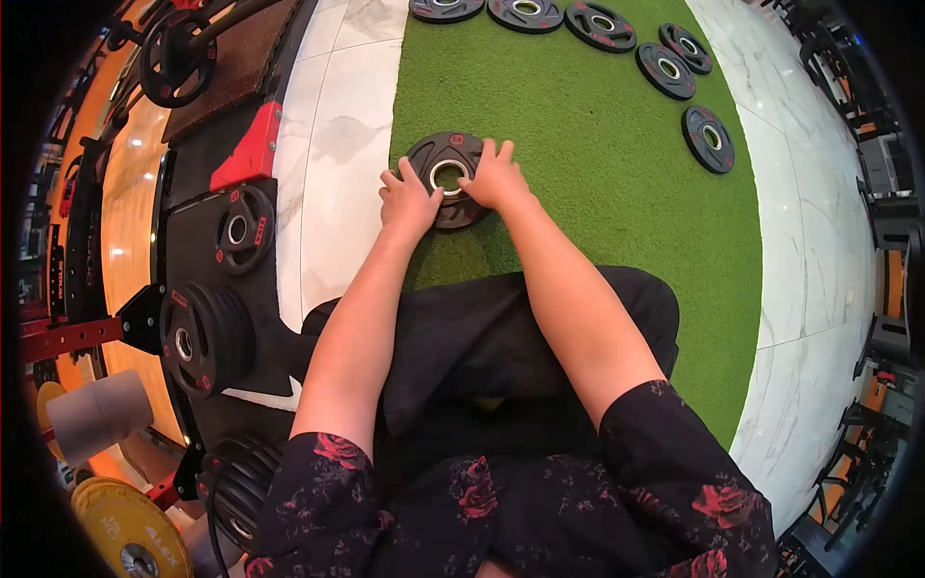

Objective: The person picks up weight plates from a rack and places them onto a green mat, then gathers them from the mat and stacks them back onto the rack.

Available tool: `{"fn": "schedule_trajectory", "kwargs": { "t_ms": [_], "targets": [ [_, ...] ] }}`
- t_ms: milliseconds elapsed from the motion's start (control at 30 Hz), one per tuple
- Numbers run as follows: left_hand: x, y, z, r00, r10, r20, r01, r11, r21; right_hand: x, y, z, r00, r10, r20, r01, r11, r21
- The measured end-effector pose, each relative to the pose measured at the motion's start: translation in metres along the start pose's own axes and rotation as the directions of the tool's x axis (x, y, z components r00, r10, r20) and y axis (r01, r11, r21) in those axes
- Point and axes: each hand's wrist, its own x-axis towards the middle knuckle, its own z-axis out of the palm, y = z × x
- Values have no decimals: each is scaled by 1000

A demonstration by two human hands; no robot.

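A black weight plate (pixel 443 151) with a red mark and a silver ring round its centre hole lies flat on the green turf in front of me. Below its near edge shows another dark rim, like a second plate underneath. My left hand (pixel 409 204) grips the left side, fingers over the rim and thumb near the hub. On the opposite side my right hand (pixel 495 181) holds the plate the same way, its thumb close to the centre ring. Both arms stretch forward over my black-clad legs.
Several black plates lie in a curve on the turf (pixel 578 125), among them a far plate (pixel 601 21) and a right-hand plate (pixel 708 141). To the left are a red rack foot (pixel 249 149), stored black plates (pixel 207 337) and a yellow plate (pixel 130 525). Marble tiles (pixel 785 250) border the turf.
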Motion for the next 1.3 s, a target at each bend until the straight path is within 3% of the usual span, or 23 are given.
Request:
{"fn": "schedule_trajectory", "kwargs": {
  "t_ms": [33, 200, 400, 867, 1067, 1300],
  "targets": [
    [2, 9, -4, 996, -83, 27, 82, 996, 26, 5, -2, 1, 1000, -3, 7, 3, 1000, -3],
    [22, 12, -3, 986, -145, 79, 130, 978, 166, 12, -10, -3, 977, 174, 126, -164, 983, -82],
    [34, 12, -3, 974, -181, 135, 162, 977, 141, 24, -13, 8, 984, 139, 115, -126, 985, -116],
    [37, 4, -19, 987, -146, 63, 141, 987, 80, 26, -17, 6, 996, 65, 54, -63, 997, -46],
    [54, -42, -89, 973, -224, 48, 218, 971, 95, 35, -89, 17, 997, -58, 41, 59, 998, -17],
    [67, -188, -192, 971, -221, -96, 235, 958, 166, 30, -259, 66, 967, -252, 44, 249, 966, 64]
  ]
}}
